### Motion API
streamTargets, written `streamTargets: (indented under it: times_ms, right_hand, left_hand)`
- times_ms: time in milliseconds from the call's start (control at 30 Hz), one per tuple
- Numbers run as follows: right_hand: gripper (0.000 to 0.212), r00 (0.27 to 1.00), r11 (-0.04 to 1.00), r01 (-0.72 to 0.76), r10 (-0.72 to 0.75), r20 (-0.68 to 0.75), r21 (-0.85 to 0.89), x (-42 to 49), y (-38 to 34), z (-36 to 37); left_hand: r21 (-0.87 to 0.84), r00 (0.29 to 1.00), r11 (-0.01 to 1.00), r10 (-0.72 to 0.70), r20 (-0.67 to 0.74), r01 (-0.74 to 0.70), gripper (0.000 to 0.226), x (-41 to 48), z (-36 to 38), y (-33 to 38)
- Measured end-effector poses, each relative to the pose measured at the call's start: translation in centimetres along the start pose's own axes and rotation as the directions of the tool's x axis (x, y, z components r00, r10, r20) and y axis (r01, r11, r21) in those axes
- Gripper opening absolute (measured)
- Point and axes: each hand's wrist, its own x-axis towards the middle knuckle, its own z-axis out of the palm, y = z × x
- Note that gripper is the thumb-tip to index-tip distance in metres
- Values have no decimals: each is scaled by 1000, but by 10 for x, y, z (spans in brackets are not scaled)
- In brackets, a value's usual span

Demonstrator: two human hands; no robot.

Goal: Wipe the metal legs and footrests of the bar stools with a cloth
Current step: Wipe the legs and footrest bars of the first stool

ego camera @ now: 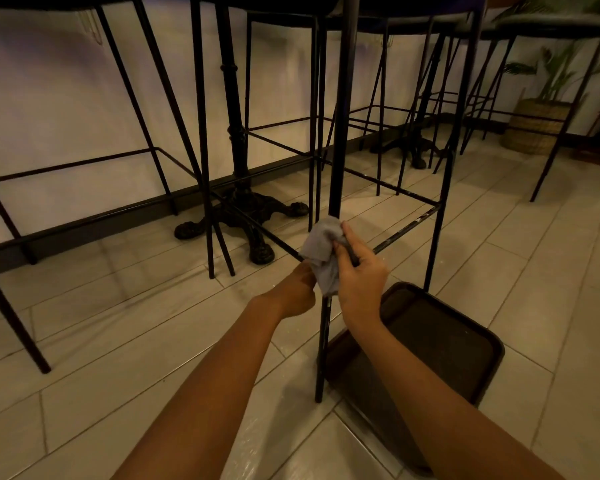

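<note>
Right hand (pixel 358 271) grips the grey cloth (pixel 321 249), bunched round the stool leg (pixel 321 341) at the footrest (pixel 407 232) joint. Left hand (pixel 293 292) touches the cloth just left of the leg; its grip cannot be told

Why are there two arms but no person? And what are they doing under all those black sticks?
The camera sits on the person's head and looks down, so you see only their own arms. The black sticks are the metal legs of tall bar stools. The right hand grips a grey cloth at the spot where the nearest stool leg meets its footrest bar, to wipe it. The left hand is just below the cloth, close to that leg. Its fingers are hidden, so I cannot tell what it holds. On the tiled floor beside the leg lies a dark tray. Further back stands a table's curly iron foot.
</note>
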Motion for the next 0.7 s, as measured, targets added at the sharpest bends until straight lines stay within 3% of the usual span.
streamTargets:
  times_ms: [200,467,600,700]
  right_hand:
    - [39,1000,1000,-7,7,4,8,-1,1,9]
    - [37,997,998,-67,66,-47,-15,-16,17,9]
    - [35,996,997,-80,80,-30,4,-12,12,5]
    - [36,998,999,-9,11,-55,31,-5,1,7]
  left_hand:
    - [-86,1000,996,-1,4,1,53,4,-1,-8]
    - [-180,1000,983,17,-13,-19,24,1,2,-9]
    - [-174,1000,985,10,-8,-11,27,4,3,-8]
    - [-99,1000,995,0,0,0,45,6,1,-11]
